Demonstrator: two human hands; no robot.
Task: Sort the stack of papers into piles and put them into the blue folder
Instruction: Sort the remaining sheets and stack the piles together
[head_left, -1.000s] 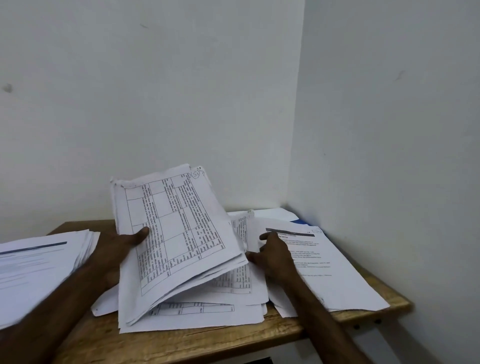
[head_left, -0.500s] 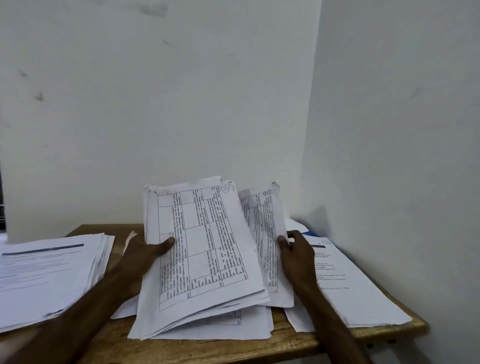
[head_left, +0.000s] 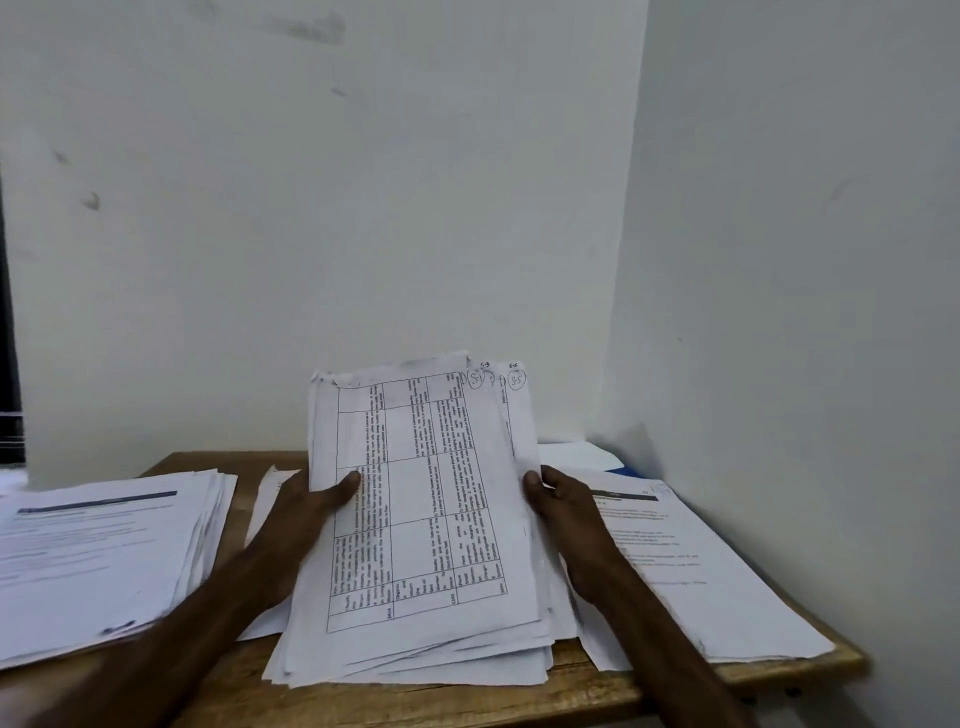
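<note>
The table sheets (head_left: 421, 499) now stand nearly upright, lower edges resting on the remaining sheets below, and are gathered into one bundle. One second ago they lay fanned and tilted, with the right hand flat on the loose papers beside them; half a second ago a second group of sheets stood apart at the right. That group is now drawn in behind the front sheet, with only its marked top corner showing.

The left hand (head_left: 306, 512) grips the bundle's left edge, thumb across the front and fingers hidden behind. The right hand (head_left: 563, 512) grips the right edge, fingers curled round it. Both are pinching the same bundle from opposite sides.

Meaning for the task: the sheets of one kind appear collected and are being squared, which suggests one pile is close to complete.

Two other piles lie flat on the surface (head_left: 571, 691): the left pile (head_left: 104, 545) and the right pile (head_left: 691, 566), both well clear of the bundle. The folder (head_left: 626, 470) shows only as a blue strip in the far right corner, under white paper. Nothing is filed in it yet, as far as can be seen.
</note>
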